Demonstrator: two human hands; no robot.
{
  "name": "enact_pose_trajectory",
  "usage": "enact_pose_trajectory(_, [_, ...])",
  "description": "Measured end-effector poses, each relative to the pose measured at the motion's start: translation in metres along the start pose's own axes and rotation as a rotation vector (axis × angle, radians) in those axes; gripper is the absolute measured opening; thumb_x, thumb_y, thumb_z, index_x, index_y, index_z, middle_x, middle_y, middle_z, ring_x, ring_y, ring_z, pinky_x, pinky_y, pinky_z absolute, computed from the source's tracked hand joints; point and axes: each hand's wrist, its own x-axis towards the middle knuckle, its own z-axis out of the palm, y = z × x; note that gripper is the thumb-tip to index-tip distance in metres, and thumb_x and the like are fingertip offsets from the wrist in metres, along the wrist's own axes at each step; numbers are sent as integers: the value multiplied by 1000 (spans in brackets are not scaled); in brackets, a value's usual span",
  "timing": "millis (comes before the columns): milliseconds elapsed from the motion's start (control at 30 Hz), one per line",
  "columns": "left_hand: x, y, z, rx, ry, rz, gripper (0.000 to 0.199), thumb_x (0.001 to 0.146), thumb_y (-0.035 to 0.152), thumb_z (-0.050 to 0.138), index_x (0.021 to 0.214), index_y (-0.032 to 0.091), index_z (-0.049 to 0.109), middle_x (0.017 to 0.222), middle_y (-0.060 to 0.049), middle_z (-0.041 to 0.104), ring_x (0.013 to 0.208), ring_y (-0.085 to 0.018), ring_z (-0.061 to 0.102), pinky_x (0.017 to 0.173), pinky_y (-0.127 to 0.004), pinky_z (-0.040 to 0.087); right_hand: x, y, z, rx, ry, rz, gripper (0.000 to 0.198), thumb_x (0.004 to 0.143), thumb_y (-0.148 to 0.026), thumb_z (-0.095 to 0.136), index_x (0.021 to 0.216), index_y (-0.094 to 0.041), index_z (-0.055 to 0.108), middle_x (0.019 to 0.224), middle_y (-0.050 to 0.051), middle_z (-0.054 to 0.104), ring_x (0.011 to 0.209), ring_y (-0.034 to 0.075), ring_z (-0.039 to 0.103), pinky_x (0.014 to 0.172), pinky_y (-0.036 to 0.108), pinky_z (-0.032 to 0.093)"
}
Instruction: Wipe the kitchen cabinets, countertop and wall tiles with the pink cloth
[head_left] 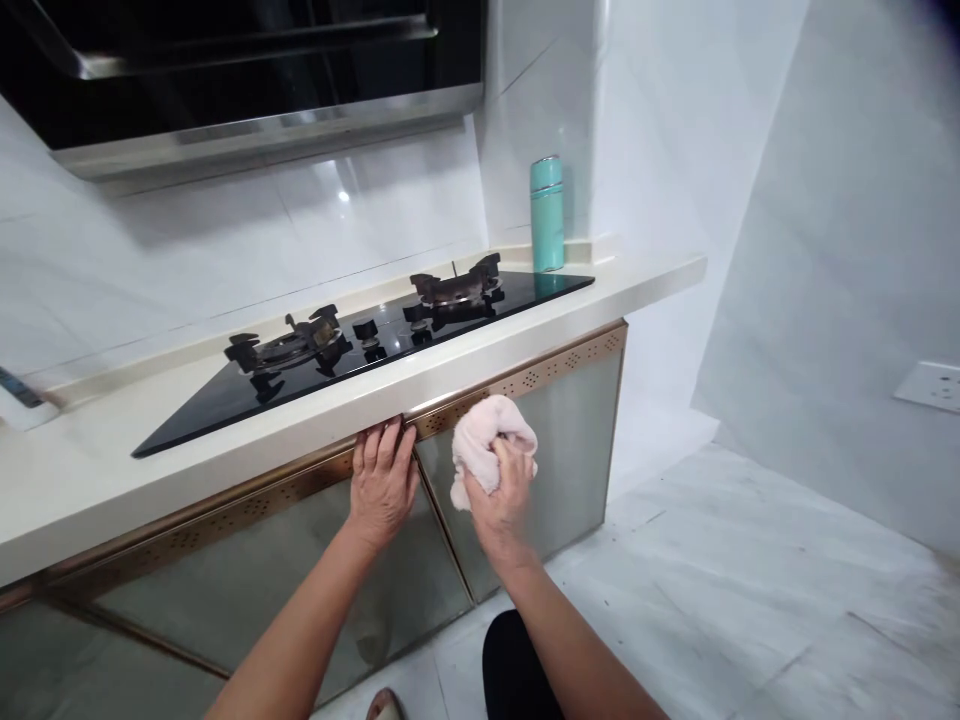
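A bunched pale pink cloth (480, 437) is gripped in my right hand (504, 500), whose fingers are closed round its lower right side. The cloth is against or just in front of the right cabinet door (574, 440), below its perforated gold trim (551, 377); I cannot tell whether it touches. To its left, my left hand (381, 487) lies with fingers stretched up over the gold trim, close under the counter edge, near the gap between two doors. Its fingertips reach the shadow beneath the countertop and are partly hidden.
Above the doors runs a cream countertop (450, 375) with a black gas hob (225, 400) set in it. A turquoise flask (547, 215) stands behind the hob's right end, and a white bottle (22, 400) is far left. A dark range hood (262, 70) hangs overhead.
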Motion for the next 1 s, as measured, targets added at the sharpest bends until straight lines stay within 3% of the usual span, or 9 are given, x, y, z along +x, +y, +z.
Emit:
enact_pose_trajectory(100, [0, -16, 22, 305, 75, 200, 61, 91, 23, 63, 150, 21, 48, 147, -14, 56, 153, -26, 27, 128, -45, 10, 25, -3, 17, -107, -94, -277, 45, 89, -30, 60, 133, -22, 53, 129, 13, 55, 119, 30, 46, 103, 49, 37])
enact_pose_trajectory(200, [-6, -23, 33, 435, 138, 283, 70, 91, 27, 63, 156, 16, 38, 141, -18, 60, 155, -24, 22, 128, -45, 9, 39, 4, 30, -268, -283, -427, 49, 85, -38, 68, 132, -29, 59, 129, 11, 56, 112, 33, 43, 96, 49, 35])
enact_pose_trajectory(367, [-7, -21, 33, 467, 130, 273, 72, 90, 26, 65, 156, 25, 38, 150, -14, 53, 152, -27, 30, 126, -45, 12, 81, 47, 7, -401, -481, -635, 56, 84, -43, 69, 137, -31, 57, 128, 11, 57, 110, 34, 40, 98, 53, 31])
enact_pose_trajectory(467, [-5, -19, 32, 495, 141, 277, 72, 89, 26, 67, 155, 25, 40, 149, -14, 54, 152, -26, 31, 125, -45, 12, 115, 90, -20, -448, -426, -543, 53, 83, -41, 66, 131, -21, 58, 125, 15, 55, 112, 35, 40, 98, 53, 34])
enact_pose_trajectory(633, [-5, -19, 34, 536, 154, 291, 69, 87, 27, 70, 152, 24, 46, 144, -16, 58, 151, -26, 32, 124, -46, 15, 180, 165, -68, -466, -283, -68, 64, 73, -34, 64, 132, -13, 49, 125, 17, 50, 111, 33, 41, 94, 49, 41])
enact_pose_trajectory(733, [-5, -19, 36, 555, 166, 289, 68, 86, 29, 70, 150, 23, 49, 141, -16, 60, 149, -27, 33, 124, -47, 16, 212, 185, -82, -466, -198, 89, 63, 75, -31, 58, 133, -11, 42, 129, 20, 45, 114, 32, 40, 96, 49, 40])
enact_pose_trajectory(800, [-5, -19, 36, 566, 174, 292, 67, 85, 30, 71, 149, 23, 50, 140, -17, 60, 148, -27, 34, 123, -48, 17, 214, 181, -74, -476, -154, 119, 63, 77, -29, 55, 134, -7, 39, 131, 23, 41, 119, 34, 37, 102, 52, 35])
enact_pose_trajectory(867, [-3, -16, 36, 568, 179, 296, 67, 85, 30, 71, 148, 22, 51, 139, -17, 61, 145, -28, 38, 122, -48, 18, 192, 162, -53, -486, -122, 149, 69, 74, -30, 57, 135, -4, 38, 130, 26, 39, 122, 38, 34, 105, 58, 30])
enact_pose_trajectory(1000, [1, -8, 34, 547, 195, 267, 66, 84, 27, 70, 147, 24, 51, 135, -17, 62, 135, -30, 46, 118, -48, 23, 97, 92, 2, -457, -238, 89, 67, 75, -36, 64, 133, -9, 47, 128, 24, 43, 121, 43, 34, 101, 60, 33])
